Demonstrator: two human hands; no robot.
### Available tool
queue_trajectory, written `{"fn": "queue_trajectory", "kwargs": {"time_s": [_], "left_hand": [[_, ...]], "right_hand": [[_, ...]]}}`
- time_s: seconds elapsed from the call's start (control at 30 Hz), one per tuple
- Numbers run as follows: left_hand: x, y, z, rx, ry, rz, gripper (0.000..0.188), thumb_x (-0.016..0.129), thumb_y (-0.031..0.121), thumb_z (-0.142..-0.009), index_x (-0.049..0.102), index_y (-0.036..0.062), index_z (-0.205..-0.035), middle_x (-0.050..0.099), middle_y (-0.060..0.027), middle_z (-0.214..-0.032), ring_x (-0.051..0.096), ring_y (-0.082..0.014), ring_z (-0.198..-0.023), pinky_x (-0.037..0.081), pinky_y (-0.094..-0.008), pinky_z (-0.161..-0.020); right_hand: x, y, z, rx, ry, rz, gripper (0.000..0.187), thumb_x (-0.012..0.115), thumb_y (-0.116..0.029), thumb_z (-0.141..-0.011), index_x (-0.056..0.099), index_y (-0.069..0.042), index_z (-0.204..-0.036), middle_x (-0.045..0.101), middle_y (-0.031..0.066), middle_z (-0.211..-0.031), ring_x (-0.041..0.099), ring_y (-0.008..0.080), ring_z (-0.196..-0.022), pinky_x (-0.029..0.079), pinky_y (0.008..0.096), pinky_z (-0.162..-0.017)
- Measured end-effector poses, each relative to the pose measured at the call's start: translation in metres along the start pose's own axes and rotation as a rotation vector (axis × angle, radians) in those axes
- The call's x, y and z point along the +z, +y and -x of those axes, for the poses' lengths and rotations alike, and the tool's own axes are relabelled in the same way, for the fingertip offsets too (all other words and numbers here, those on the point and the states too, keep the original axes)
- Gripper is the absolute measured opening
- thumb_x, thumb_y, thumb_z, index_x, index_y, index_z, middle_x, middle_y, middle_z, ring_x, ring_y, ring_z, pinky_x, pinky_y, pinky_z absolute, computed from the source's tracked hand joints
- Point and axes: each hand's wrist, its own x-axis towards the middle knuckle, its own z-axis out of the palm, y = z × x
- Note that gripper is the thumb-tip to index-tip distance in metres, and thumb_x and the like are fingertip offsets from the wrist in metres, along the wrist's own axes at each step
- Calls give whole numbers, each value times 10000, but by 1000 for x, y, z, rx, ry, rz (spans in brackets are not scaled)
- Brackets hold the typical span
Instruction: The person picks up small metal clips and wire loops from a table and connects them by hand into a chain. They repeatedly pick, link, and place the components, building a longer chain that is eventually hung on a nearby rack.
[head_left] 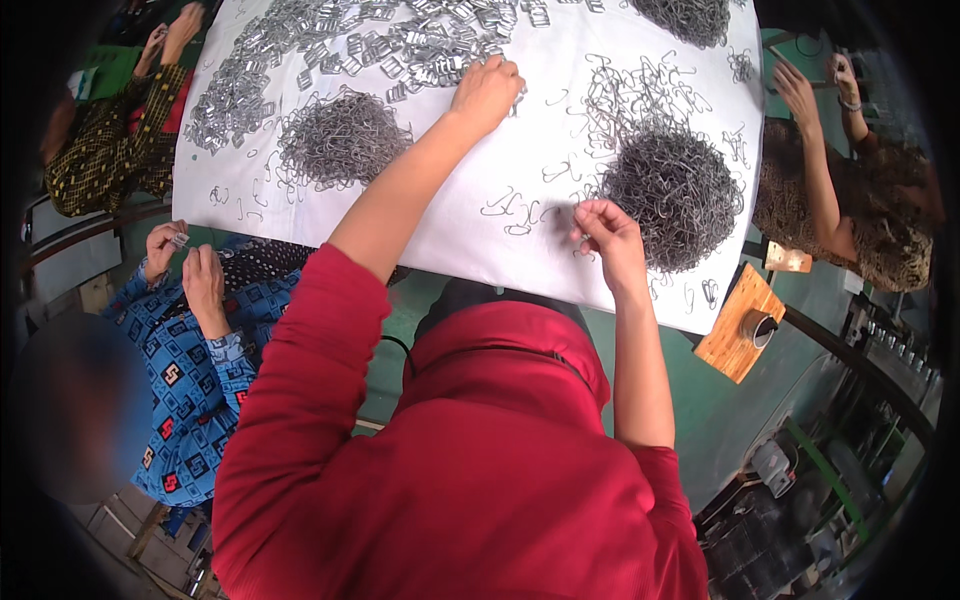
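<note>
My left hand (488, 95) reaches to the near edge of a broad spread of flat silver metal buckles (430, 45). Its fingers are bent down and closed, and one buckle (519, 100) shows at their right side. Close to the table's front edge, my right hand (610, 237) is raised with thumb and forefinger pinched together. Whatever lies in that pinch is too small to make out. Just right of it rises a big dark heap of bent wire hooks (675, 200), and several loose hooks (515, 210) lie to its left.
A white cloth (480, 165) covers the table. Other wire-hook heaps sit at left (345, 140) and far right (690, 15). A wooden board (740, 325) with a round tin (759, 328) adjoins the right corner. Co-workers' hands (205, 285) are at the left and right sides.
</note>
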Motion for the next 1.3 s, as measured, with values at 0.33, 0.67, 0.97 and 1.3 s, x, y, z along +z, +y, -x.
{"fn": "queue_trajectory", "kwargs": {"time_s": [0.33,0.67,0.97,1.3], "left_hand": [[-3,23,65,-73,373,387,287,574,43,-773,619,114,-1047,585,-38,-1031,513,-229,-970,410,-348,-836],[-16,23,38,46,-36,84,286,596,71,-761,639,132,-1037,590,16,-1041,501,-200,-997,403,-347,-832],[-82,86,92,-305,-226,1271,209,636,82,-801,601,35,-1002,582,-9,-723,518,-54,-591,425,-195,-545],[-111,86,101,-190,-467,1194,182,685,118,-763,621,9,-894,545,31,-667,460,-30,-579,376,-192,-522]], "right_hand": [[1,-7,-2,44,-42,-111,115,584,-124,-847,590,-19,-894,615,55,-802,613,117,-682,481,217,-562],[19,-12,10,12,-24,-34,106,620,-151,-827,614,-49,-856,615,16,-762,571,77,-660,408,204,-557],[20,-34,20,-353,101,126,118,680,-129,-762,659,-19,-801,584,21,-906,534,96,-798,412,234,-649],[29,-65,32,-559,2,563,94,677,-107,-720,661,-38,-782,576,51,-939,548,187,-872,424,299,-761]]}}
